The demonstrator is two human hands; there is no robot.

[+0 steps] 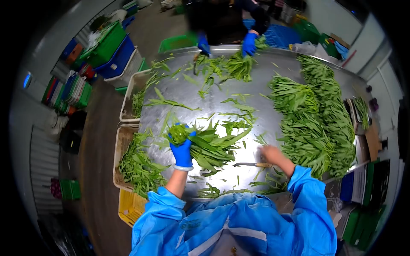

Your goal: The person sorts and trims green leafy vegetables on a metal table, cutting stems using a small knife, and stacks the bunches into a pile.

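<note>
My left hand [183,151], in a blue glove, is closed around a bunch of long-leaved greens [213,147], which looks like water spinach. The cut stem ends face up and left, and the leaves spread right over the metal table [205,96]. My right hand [273,155] is bare and smeared by motion, so its fingers are unclear. Just below it is a knife [252,164] with a wooden handle, its blade pointing left; whether the hand touches it I cannot tell. A thin green sprig [260,139] shows near the fingertips.
Long stacked rows of greens [316,115] cover the table's right side. Cuttings fill a crate [117,158] at the left edge, with a yellow crate [131,207] below. Across the table, a co-worker's blue-gloved hands [249,45] handle another bunch [240,66].
</note>
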